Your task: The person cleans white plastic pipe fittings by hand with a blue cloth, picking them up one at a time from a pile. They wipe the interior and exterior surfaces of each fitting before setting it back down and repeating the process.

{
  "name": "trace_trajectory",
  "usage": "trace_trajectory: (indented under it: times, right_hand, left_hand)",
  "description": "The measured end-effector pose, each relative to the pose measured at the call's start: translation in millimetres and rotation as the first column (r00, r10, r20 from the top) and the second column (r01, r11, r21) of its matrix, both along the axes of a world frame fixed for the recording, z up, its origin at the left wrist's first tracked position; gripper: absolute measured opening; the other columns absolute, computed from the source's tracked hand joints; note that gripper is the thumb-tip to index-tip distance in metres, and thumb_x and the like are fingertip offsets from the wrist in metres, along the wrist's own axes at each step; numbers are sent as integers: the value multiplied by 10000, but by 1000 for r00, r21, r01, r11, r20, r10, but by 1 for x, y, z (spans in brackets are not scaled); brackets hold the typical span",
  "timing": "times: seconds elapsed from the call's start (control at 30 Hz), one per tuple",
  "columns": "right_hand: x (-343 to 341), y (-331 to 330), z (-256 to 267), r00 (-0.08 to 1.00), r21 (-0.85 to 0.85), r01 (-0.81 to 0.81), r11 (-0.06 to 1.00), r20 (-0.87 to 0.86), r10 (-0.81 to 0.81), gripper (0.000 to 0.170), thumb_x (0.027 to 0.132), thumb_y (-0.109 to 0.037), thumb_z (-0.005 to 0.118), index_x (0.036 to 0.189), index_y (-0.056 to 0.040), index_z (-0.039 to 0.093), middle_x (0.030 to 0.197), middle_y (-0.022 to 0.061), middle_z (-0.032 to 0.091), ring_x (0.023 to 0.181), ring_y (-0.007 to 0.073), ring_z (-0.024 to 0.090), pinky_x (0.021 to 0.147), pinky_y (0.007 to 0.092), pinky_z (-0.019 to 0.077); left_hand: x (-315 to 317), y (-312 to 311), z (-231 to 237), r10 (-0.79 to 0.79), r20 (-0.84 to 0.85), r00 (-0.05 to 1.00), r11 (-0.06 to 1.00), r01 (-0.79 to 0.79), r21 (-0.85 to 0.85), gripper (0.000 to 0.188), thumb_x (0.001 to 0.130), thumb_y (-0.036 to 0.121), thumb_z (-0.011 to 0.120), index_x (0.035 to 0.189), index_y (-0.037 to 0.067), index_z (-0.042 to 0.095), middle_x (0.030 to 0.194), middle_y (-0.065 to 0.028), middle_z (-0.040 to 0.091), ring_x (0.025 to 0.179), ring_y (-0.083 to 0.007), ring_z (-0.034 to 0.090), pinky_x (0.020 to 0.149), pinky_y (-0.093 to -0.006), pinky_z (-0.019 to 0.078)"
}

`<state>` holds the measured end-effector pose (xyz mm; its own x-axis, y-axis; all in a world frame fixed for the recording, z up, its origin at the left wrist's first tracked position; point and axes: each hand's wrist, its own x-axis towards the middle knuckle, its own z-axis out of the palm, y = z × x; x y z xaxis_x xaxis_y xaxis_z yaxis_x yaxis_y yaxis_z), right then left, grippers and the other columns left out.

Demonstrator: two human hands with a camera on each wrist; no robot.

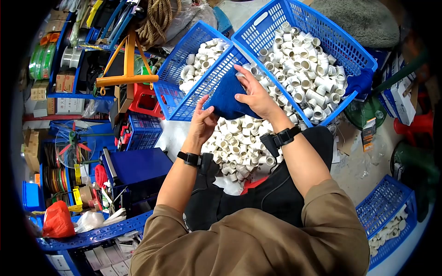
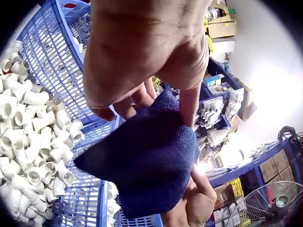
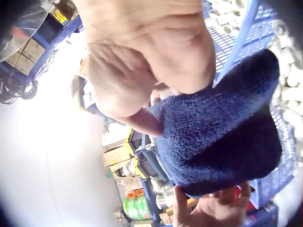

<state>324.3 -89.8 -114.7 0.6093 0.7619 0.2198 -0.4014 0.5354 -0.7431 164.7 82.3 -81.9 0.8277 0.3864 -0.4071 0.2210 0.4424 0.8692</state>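
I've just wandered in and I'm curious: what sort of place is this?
Probably a hardware storeroom or small workshop: a large blue slatted plastic crate holds a heap of white plastic pipe fittings, with bright green round spools and a coil of thick brown rope nearby.

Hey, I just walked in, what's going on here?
A person's left hand and right hand hold a dark blue cloth between them, off the surfaces around it, with the fingers gripping it at opposite sides. A heap of white pipe fittings lies between the legs. Just ahead, a smaller blue basket and a larger blue basket hold more fittings.
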Motion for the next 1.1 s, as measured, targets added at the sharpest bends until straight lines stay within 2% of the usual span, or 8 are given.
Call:
trace_trajectory:
  times: [0.17,0.37,0.47,0.8,0.87,0.97,1.0,1.1]
  right_hand:
    - [0,5,-17,926,-298,264,917,344,-155,763,815,42,606,1513,-99,332,1412,230,507,1309,380,512,1089,402,407]
    - [3,-7,-5,813,-528,375,762,582,3,501,850,-65,688,1324,-71,526,1190,259,644,1114,431,609,961,453,492]
    - [5,-1,-23,698,-457,510,729,715,-40,272,856,-136,705,1117,-59,685,1071,187,677,1011,378,648,894,440,515]
    - [7,-4,-16,532,-289,691,662,824,-196,312,943,-339,642,999,-37,695,982,171,647,923,363,643,852,434,505]
    - [11,-2,-11,697,-418,575,704,700,-154,353,962,-386,610,993,-44,693,973,157,664,892,371,647,834,425,508]
    - [16,-3,-5,856,-547,401,735,509,-89,458,1025,-460,500,968,-44,682,967,119,720,789,331,677,748,384,524]
    - [17,-2,-7,970,-435,203,877,209,-121,461,1039,-446,479,992,-30,672,983,117,723,789,291,685,731,366,526]
    - [30,-9,-14,937,-154,-188,970,-324,131,474,1074,-412,406,1101,1,638,1063,122,715,911,205,695,798,328,548]
  left_hand:
    - [3,-13,26,-110,-120,987,984,126,130,807,813,-26,754,1483,194,361,1147,-58,633,1005,-178,615,868,-370,494]
    - [8,4,12,53,-136,989,953,-9,304,400,795,-32,786,1159,71,658,967,3,641,800,-97,590,743,-237,478]
    - [10,1,13,43,-250,967,742,137,657,335,784,-36,786,1087,56,676,950,5,644,810,-84,575,716,-222,473]
    - [26,-2,38,12,-483,876,277,461,843,297,806,152,798,1065,43,703,988,-72,671,826,-133,589,722,-285,472]
    - [26,-1,45,-35,-428,903,101,430,897,230,850,154,742,1037,39,674,1104,-108,636,937,-187,581,798,-287,455]
    - [33,7,50,-370,-15,929,300,135,944,196,875,133,706,1006,20,613,1091,-103,632,946,-176,555,813,-275,442]
    - [35,1,58,-330,19,944,588,189,786,162,900,117,681,971,22,570,1019,-54,630,899,-125,539,804,-267,441]
    - [36,-8,68,-137,134,982,895,65,441,147,936,132,690,978,46,579,903,26,618,782,-40,524,756,-180,413]
